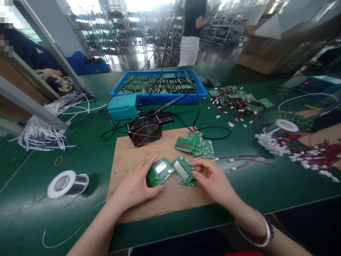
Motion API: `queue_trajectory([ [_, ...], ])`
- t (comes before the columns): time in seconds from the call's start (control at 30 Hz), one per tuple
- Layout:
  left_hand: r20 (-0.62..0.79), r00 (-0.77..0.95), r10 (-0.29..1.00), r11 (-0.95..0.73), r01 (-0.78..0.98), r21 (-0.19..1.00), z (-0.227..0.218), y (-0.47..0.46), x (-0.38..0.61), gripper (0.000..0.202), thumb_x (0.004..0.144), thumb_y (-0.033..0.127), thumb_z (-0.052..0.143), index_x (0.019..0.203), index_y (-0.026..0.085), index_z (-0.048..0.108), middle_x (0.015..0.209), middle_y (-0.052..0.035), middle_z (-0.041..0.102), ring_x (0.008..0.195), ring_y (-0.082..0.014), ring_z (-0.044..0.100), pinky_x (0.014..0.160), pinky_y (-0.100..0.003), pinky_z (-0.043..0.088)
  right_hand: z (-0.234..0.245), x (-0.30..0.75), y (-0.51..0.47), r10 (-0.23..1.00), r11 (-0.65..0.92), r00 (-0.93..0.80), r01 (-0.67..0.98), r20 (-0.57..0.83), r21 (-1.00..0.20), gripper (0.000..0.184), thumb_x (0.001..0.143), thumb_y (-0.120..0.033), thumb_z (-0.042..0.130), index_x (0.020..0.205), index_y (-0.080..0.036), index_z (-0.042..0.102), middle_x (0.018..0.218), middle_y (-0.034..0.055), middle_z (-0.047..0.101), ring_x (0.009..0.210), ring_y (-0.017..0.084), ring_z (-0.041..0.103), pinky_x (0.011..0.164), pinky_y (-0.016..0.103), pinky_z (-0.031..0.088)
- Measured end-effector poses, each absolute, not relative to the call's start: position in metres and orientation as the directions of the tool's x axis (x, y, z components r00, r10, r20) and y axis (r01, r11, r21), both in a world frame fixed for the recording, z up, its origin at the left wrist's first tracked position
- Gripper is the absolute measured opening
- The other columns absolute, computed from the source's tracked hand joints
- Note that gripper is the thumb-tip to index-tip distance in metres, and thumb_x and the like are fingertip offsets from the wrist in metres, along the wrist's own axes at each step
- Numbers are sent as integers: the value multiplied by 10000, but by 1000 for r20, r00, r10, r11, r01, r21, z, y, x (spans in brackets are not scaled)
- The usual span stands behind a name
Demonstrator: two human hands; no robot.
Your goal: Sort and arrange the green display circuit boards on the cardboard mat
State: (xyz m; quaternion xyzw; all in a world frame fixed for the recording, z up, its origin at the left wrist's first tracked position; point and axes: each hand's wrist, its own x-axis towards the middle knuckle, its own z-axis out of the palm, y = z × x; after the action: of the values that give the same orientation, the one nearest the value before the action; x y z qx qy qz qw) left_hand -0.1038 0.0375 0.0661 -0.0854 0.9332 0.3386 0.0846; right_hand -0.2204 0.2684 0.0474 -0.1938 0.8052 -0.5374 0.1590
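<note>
My left hand [138,183] rests on a brown board [128,156] and its fingers curl around a green circuit board with a small display [160,170]. My right hand [211,177] pinches the edge of a second display circuit board [182,171], which lies on top of others. The two boards sit side by side between my hands. A small pile of the same green boards [195,145] lies just beyond on the brown board.
A black fan [145,131] stands behind the boards, with a soldering iron [170,104] and teal station [123,106]. A blue tray of boards [160,85] is farther back. Solder spools [66,183] [282,127], white wires [45,131] and red-wired connectors [306,149] surround. A person stands far back.
</note>
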Motion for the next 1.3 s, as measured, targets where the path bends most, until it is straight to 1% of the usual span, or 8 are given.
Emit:
queue_trajectory([
  [0.13,-360,-927,-103,724,-318,612,77,25,-99,813,735,491,597,1460,246,324,1379,-112,533,1210,-342,543,1027,-539,429,42,-203,272,-588,457,-808,-367,34,-810,251,844,-346,501,891,-169,672,698,45,577,604,171,559,578,312,489],
  [0.23,-261,-945,-199,710,-322,626,77,22,-98,844,758,497,560,1485,196,252,1398,-146,504,1264,-344,496,1065,-571,383,48,-206,272,-647,500,-757,-517,98,-695,190,855,-276,542,970,-176,657,755,57,612,706,208,597,669,360,519],
  [0.37,41,-999,-36,775,-2,632,74,39,-108,817,739,358,624,1465,206,284,1497,-133,378,1373,-295,370,1139,-508,324,52,-214,262,-810,422,-572,-724,132,-545,780,650,-233,818,1351,-177,480,1374,140,479,1294,324,416,1056,503,413],
  [0.43,51,-988,145,805,148,574,72,52,-118,802,711,292,662,1443,214,344,1472,-131,410,1358,-299,383,1135,-504,331,51,-217,255,-879,370,-471,-767,69,-524,934,598,-252,868,1405,-135,412,1447,169,396,1361,338,327,1117,517,346],
  [0.57,-36,-962,270,830,214,515,69,65,-135,770,694,314,702,1399,173,426,1350,-149,522,1255,-314,485,1090,-483,390,47,-223,251,-905,339,-424,-773,40,-536,689,711,-283,804,1304,-115,497,1340,167,503,1263,311,439,1088,507,380],
  [0.8,-198,-978,-60,952,-115,282,83,55,-120,731,732,344,639,1403,130,446,1269,-208,562,1146,-381,559,988,-535,457,52,-235,262,-920,306,-392,-749,20,-587,714,662,-134,767,1316,-130,482,1341,138,507,1270,284,431,1115,484,342],
  [1.13,-40,-987,154,846,111,522,61,93,-136,934,720,342,691,1501,181,205,1462,-194,402,1297,-349,451,1064,-522,414,35,-239,263,-920,230,-372,-764,121,-603,1047,601,-313,880,1454,-114,306,1460,185,376,1375,305,316,1157,503,280],
  [1.3,-13,-981,193,838,158,523,47,88,-138,987,696,325,739,1502,193,186,1449,-181,412,1312,-340,425,1089,-529,381,38,-247,274,-913,247,-398,-717,91,-652,890,673,-187,783,1446,-148,344,1440,175,412,1349,306,371,1129,513,328],
])
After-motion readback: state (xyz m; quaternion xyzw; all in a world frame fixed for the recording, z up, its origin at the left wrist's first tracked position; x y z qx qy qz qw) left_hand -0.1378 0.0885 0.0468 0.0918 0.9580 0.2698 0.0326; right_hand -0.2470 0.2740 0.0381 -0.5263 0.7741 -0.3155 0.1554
